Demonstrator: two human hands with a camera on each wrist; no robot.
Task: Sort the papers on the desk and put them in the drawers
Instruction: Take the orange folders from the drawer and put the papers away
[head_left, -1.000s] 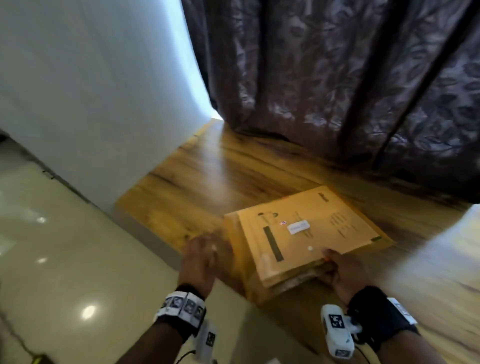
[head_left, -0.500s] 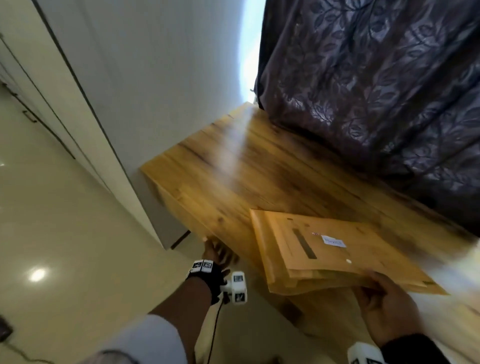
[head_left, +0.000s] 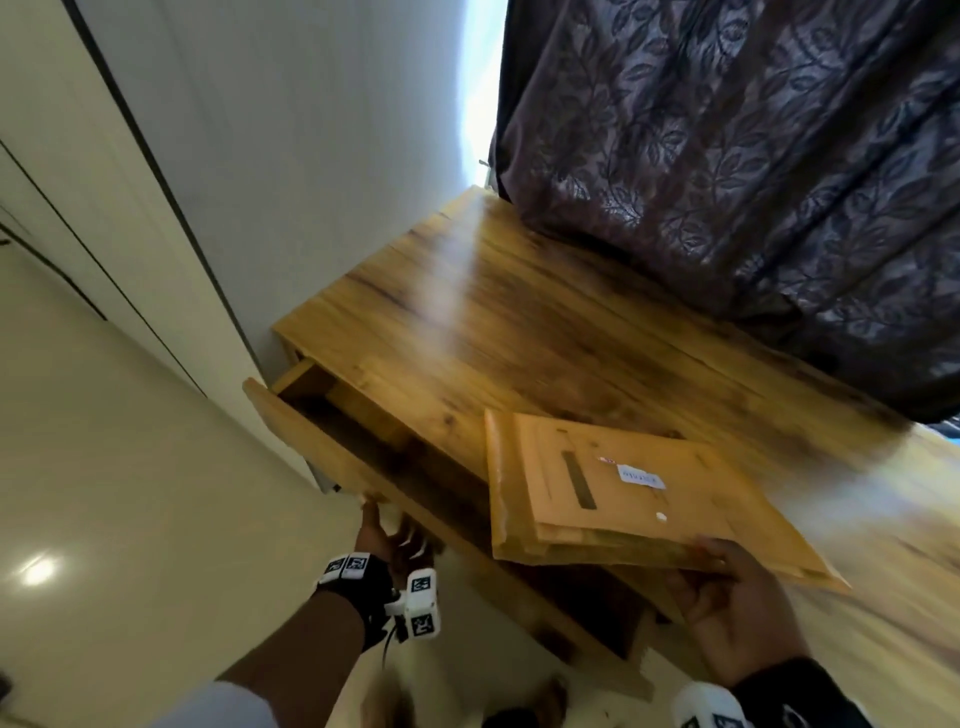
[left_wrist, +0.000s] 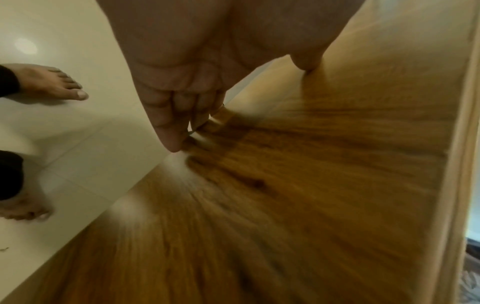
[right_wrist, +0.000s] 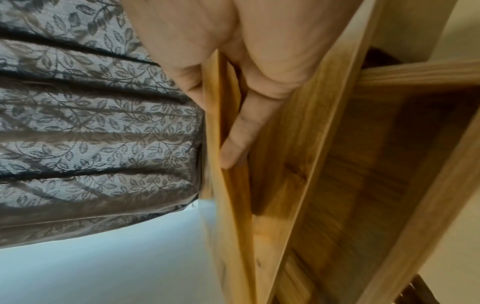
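Observation:
A stack of brown envelopes (head_left: 623, 499), the top one with a white label, hangs tilted over the front edge of the wooden desk (head_left: 545, 338). My right hand (head_left: 727, 577) grips its near edge, thumb on top and fingers (right_wrist: 241, 133) underneath. Below the desk's left front, a drawer (head_left: 311, 447) stands pulled out, and its inside looks dark and bare. My left hand (head_left: 387, 535) holds the lower edge of the drawer front (left_wrist: 311, 185). Its fingers (left_wrist: 166, 127) hook under that edge and the thumb presses the face.
A dark leaf-patterned curtain (head_left: 753, 156) hangs behind the desk. A white wall (head_left: 311, 156) stands on the left. Glossy pale floor (head_left: 130, 493) lies left of the drawer, and my bare feet (left_wrist: 52, 82) stand on it.
The drawer has come out from under the desk with my left hand on its front. My right hand has lifted the envelope stack off the desk toward the front edge.

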